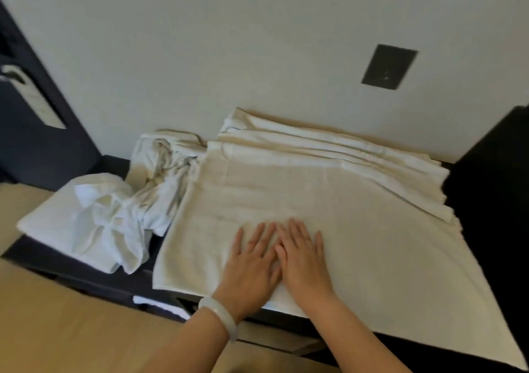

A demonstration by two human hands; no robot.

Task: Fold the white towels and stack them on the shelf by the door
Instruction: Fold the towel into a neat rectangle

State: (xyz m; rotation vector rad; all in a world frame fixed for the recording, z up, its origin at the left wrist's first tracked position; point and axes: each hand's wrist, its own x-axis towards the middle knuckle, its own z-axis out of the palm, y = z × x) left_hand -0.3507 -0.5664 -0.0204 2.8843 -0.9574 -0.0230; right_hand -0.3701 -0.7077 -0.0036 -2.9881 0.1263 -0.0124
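1. Spread towel [329, 201]: a large white towel lies open and flat on top of the dark shelf [71, 261]. It covers most of the right part of the top, and its near edge hangs over the front.
2. Left hand [252, 261]: palm down on the spread towel near its front edge. The fingers [257, 235] are straight and slightly fanned, pressing on the cloth and gripping nothing.
3. Right hand [303, 258]: just beside the left, also palm down. Its fingers [297, 229] are extended flat on the towel and hold nothing. The two hands touch where their inner edges meet.
4. Pale bracelet [217, 315]: worn on the left wrist.
5. Folded towels [329, 149]: several lie in overlapping layers behind the spread towel, against the wall [200, 43].
6. Crumpled towels [163, 172]: an unfolded bunched heap left of the spread towel, touching its left edge. A second rumpled bundle [114, 229] lies nearer the front and droops over the shelf edge.
7. Flat white towel [48, 218]: at the far left end of the shelf, partly under the bundle.
8. White cloth [154, 304]: visible on a lower level beneath the top; blurred, so its type is unclear.
9. Surroundings: dark door [28, 143] at left with a hanger tag [34, 98], a dark wall plate [388, 66] above the towels, a dark cabinet [492, 186] at right, and a light wood floor [71, 329].
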